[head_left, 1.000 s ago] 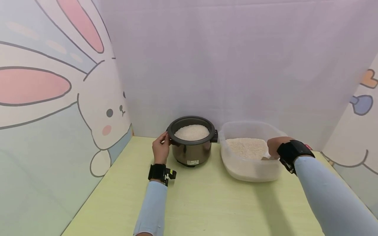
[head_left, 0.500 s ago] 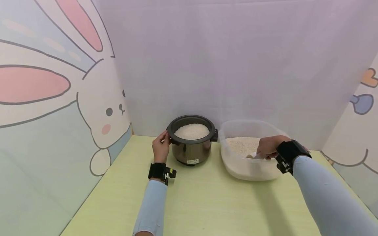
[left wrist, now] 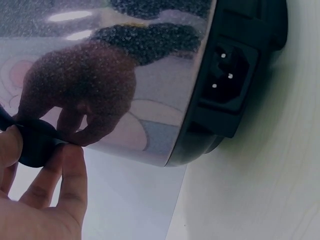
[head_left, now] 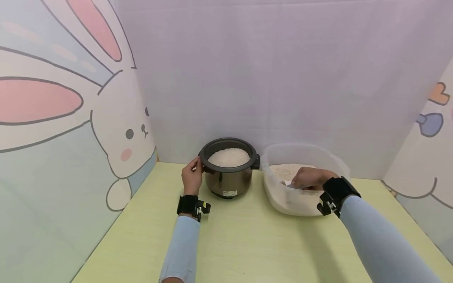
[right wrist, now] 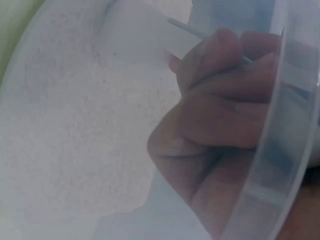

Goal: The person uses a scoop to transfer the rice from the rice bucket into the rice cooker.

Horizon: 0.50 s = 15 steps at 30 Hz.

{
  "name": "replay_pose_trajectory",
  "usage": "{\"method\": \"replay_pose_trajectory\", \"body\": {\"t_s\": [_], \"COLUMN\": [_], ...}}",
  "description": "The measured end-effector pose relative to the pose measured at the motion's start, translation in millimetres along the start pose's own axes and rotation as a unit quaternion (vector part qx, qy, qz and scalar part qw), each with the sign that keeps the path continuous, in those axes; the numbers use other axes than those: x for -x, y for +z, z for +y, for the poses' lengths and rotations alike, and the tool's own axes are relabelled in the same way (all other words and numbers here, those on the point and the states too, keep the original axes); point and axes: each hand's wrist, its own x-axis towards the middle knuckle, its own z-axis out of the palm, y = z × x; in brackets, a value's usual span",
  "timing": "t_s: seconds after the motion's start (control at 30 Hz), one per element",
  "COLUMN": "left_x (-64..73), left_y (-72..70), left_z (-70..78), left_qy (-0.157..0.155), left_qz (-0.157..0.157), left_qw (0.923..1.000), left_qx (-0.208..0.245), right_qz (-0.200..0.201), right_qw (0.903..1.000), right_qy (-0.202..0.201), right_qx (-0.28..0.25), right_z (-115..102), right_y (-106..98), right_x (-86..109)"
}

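A dark rice cooker [head_left: 221, 181] stands against the back of the table, with white rice [head_left: 229, 157] in its pot. My left hand [head_left: 192, 179] pinches the black side handle [left wrist: 37, 152] between thumb and fingers. To the cooker's right is a translucent plastic tub [head_left: 296, 147], holding more rice [head_left: 283, 169]. My right hand [head_left: 311, 177] reaches over its right side and down inside, low behind the front wall. Its curled fingers grip a small whitish plastic scoop [head_left: 289, 183], mostly hidden by the hand; a thin edge shows beyond the fingers in the right wrist view.
The pale green table [head_left: 240, 239] runs forward from the cooker and tub. A plain lilac backdrop [head_left: 269, 78] rises right behind them, and a rabbit-printed panel [head_left: 42, 188] borders the left. The cooker's power socket [left wrist: 227, 77] has bare pins.
My right hand has moved left inside the tub with the scoop, from the right wall toward the middle of the rice. My left hand has kept its hold on the cooker's handle.
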Motion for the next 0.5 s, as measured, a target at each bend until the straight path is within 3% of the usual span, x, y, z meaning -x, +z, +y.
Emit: {"method": "replay_pose_trajectory", "body": {"t_s": [0.33,0.5], "left_x": [1.0,0.1], "left_y": [-0.5,-2.5], "left_z": [-2.3,-0.4], "left_qy": [-0.011,-0.006], "left_qz": [-0.001,-0.002], "left_qw": [0.9999,0.9999], "left_qx": [0.001,0.010], "right_qz": [0.067,0.088], "right_qw": [0.9895,0.9868], "right_qy": [0.006,-0.014], "right_qx": [-0.128,-0.135], "right_z": [24,25], "right_y": [7,5], "right_x": [-2.4,-0.5]}}
